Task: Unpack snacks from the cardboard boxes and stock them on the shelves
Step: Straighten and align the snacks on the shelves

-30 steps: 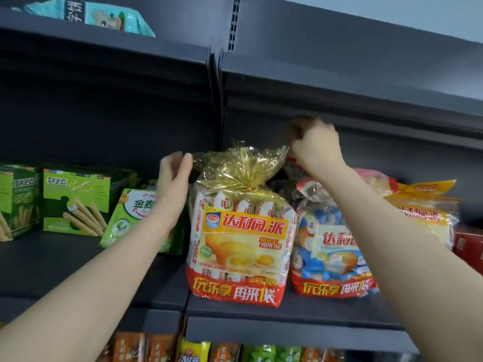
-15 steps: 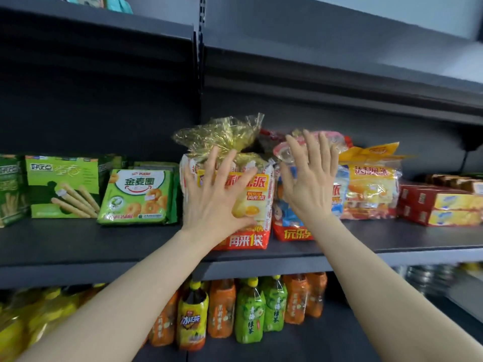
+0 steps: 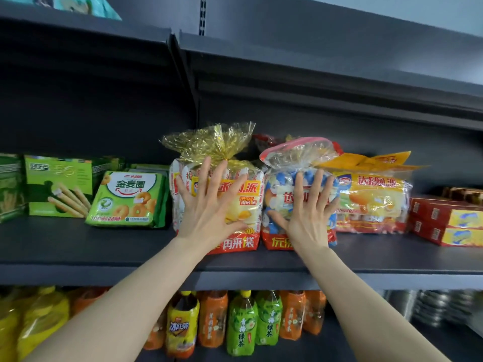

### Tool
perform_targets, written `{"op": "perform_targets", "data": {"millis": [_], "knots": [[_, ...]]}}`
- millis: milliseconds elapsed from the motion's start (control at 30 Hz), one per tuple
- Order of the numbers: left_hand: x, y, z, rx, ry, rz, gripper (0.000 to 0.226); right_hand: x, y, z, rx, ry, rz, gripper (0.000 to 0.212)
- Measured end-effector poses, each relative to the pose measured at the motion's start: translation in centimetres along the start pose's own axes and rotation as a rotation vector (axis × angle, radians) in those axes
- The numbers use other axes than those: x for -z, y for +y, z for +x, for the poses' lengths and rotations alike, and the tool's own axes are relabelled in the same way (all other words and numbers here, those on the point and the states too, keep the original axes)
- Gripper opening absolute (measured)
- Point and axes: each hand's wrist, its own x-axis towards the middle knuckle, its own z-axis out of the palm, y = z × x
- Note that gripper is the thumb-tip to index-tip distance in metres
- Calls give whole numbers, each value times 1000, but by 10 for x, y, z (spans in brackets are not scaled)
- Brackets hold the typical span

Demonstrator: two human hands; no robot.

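Two big bags of small cakes stand side by side on the dark middle shelf (image 3: 78, 257). The left bag (image 3: 243, 199) is yellow and red with a gold twisted top. My left hand (image 3: 209, 205) presses flat on its front, fingers spread. The right bag (image 3: 277, 184) holds blue-wrapped cakes under a clear, pink-edged top. My right hand (image 3: 308, 215) presses flat against that bag, fingers straight. A third, yellow cake bag (image 3: 371, 197) stands just right of them. No cardboard box is in view.
Green biscuit boxes (image 3: 57, 184) and a green ring-biscuit pack (image 3: 128, 199) sit to the left on the same shelf. Red and yellow cartons (image 3: 447, 220) are stacked at the right. Drink bottles (image 3: 240, 322) fill the shelf below. A teal packet (image 3: 86, 6) lies on the top shelf.
A second ago my hands were up at the bags' tops. They came down onto the fronts and now press flat there; my view has pulled back from the shelf.
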Motion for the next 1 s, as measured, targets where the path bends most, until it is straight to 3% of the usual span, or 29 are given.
{"op": "perform_targets", "data": {"millis": [133, 233, 333, 400, 500, 667, 833, 933, 1000], "knots": [[9, -9, -11, 27, 107, -178, 112, 9, -4, -7, 3, 106, 41, 94], [17, -27, -16, 325, 181, -510, 118, 21, -26, -8, 211, 293, 137, 83], [20, -50, -10, 645, 18, -819, 136, 31, -67, -6, 439, 364, 122, 80], [18, -63, -6, 710, -150, -895, 148, 32, -89, -7, 502, 339, 67, 80], [8, -70, -1, 642, -302, -943, 152, 25, -101, -3, 535, 254, -47, 80], [-3, -74, 3, 435, -236, -976, 138, 14, -96, -2, 487, 192, -123, 80], [-1, -77, 0, 378, -268, -1055, 136, 17, -99, -3, 460, 146, -101, 77], [-2, -71, -10, 342, -271, -925, 149, 22, -92, -5, 489, 179, -77, 72], [2, -62, -18, 311, -141, -804, 149, 24, -72, -6, 471, 224, -64, 66]]}}
